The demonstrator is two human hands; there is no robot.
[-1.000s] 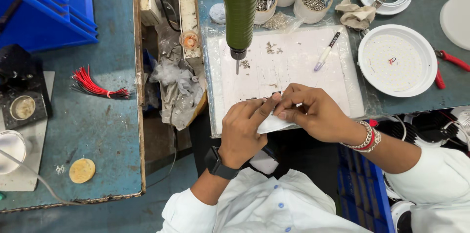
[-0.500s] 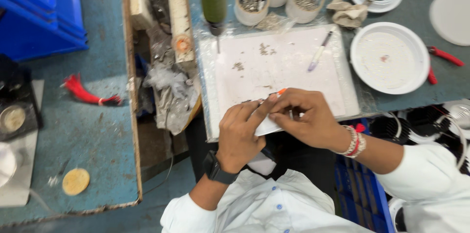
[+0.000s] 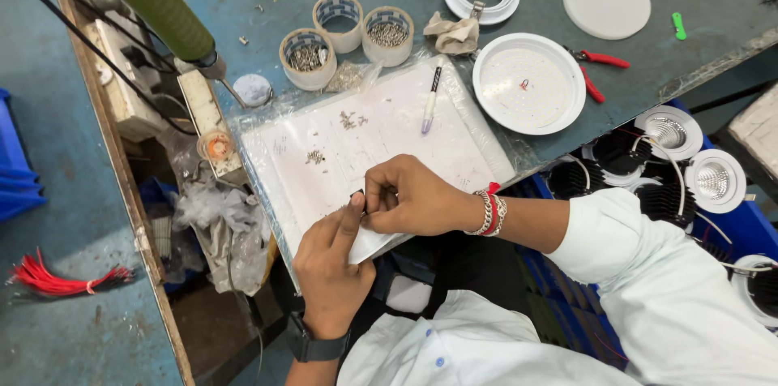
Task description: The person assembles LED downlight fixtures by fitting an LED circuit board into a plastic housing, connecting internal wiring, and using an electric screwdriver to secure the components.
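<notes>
Small dark part (image 3: pixel 357 195), mostly hidden, pinched between both hands' fingertips at the white work sheet's (image 3: pixel 389 130) 6 o'clock edge. Left hand (image 3: pixel 331 260) and right hand (image 3: pixel 409 195) touching. White round housing (image 3: pixel 528 83) at 2 o'clock; pen (image 3: pixel 429 101) at 12; screws (image 3: pixel 315 157) scattered at 10.

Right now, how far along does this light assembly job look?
Done: a white round fitting lies on the bench. In hand: the left hand and right hand pinch a tiny part, too small to identify, over the white work sheet. Left: several reflector housings wait in the blue bin, and the tape-roll cups hold screws.
</notes>
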